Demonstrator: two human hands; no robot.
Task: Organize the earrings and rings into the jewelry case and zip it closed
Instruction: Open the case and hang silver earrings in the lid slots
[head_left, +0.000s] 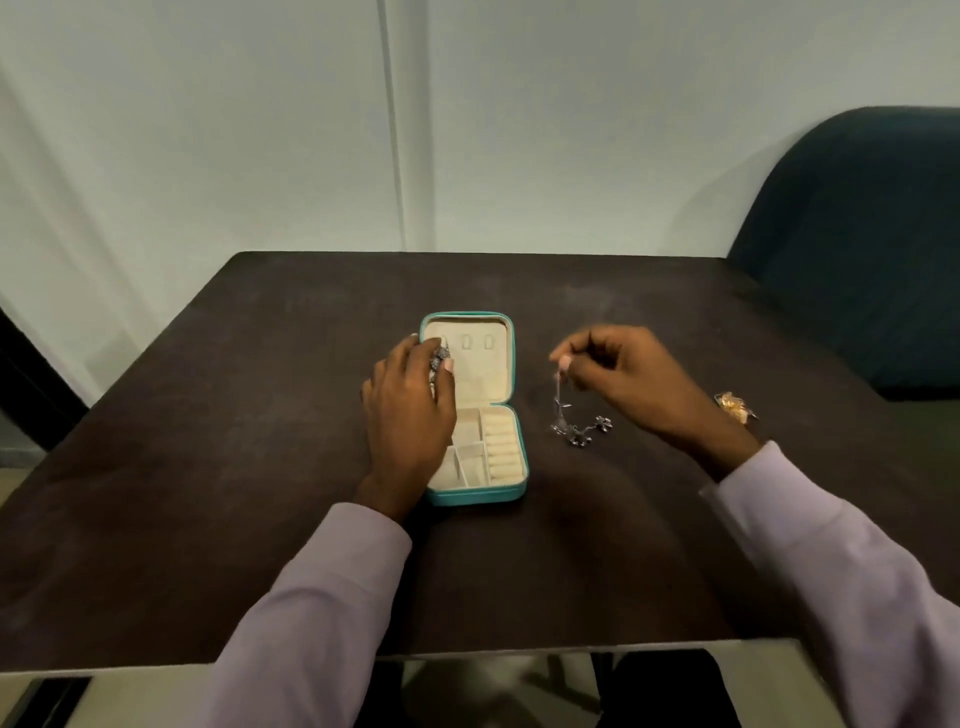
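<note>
A teal jewelry case (511, 364) lies open on the dark table, with a cream lining, small compartments and a ring roll on the right. My left hand (408, 410) hovers over the case's left half and holds a dark silver earring (440, 359) at its fingertips. My right hand (628, 374) is right of the case and pinches the top of a silver dangling earring (560, 410), which hangs down to the table. More silver flower-shaped pieces (587, 431) lie beneath it. A gold piece of jewelry (733, 405) sits behind my right wrist.
The dark table (260, 467) ends at a near edge at the bottom of the view. A dark teal chair (857, 234) stands at the far right corner. A pale wall lies behind the table.
</note>
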